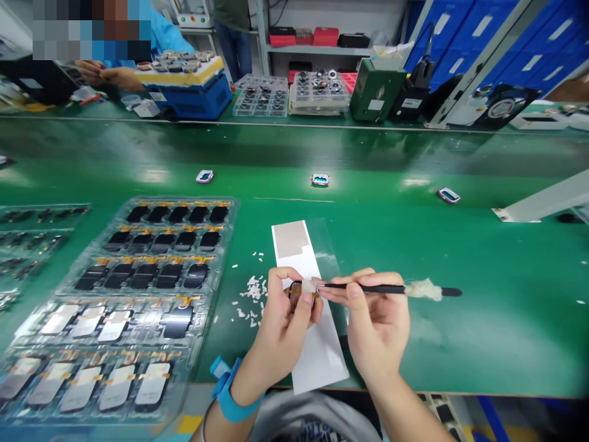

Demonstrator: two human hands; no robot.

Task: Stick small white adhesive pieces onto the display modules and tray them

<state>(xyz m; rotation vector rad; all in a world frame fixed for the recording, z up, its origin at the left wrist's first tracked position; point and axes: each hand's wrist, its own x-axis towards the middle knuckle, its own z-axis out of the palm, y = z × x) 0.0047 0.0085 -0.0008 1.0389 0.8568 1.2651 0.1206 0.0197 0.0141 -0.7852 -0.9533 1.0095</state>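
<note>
My left hand [285, 319] pinches a small dark screen part [300, 294] with an orange flex tab, held just above a white liner strip [317, 350] on the green belt. My right hand [375, 319] grips black tweezers [368, 288], their tip touching a small pale sticker on the part. A wad of peeled film [422, 288] clings to the tweezers' rear end. A blue wrist strap [230, 393] circles my left wrist.
A clear tray [124, 307] of several dark and silver screen parts lies at left. Peeled white scraps [251, 294] litter the belt. Three small pink-rimmed pieces [320, 179] rest farther out. Another person's hands [110, 75] work at the far left; trays and boxes line the back.
</note>
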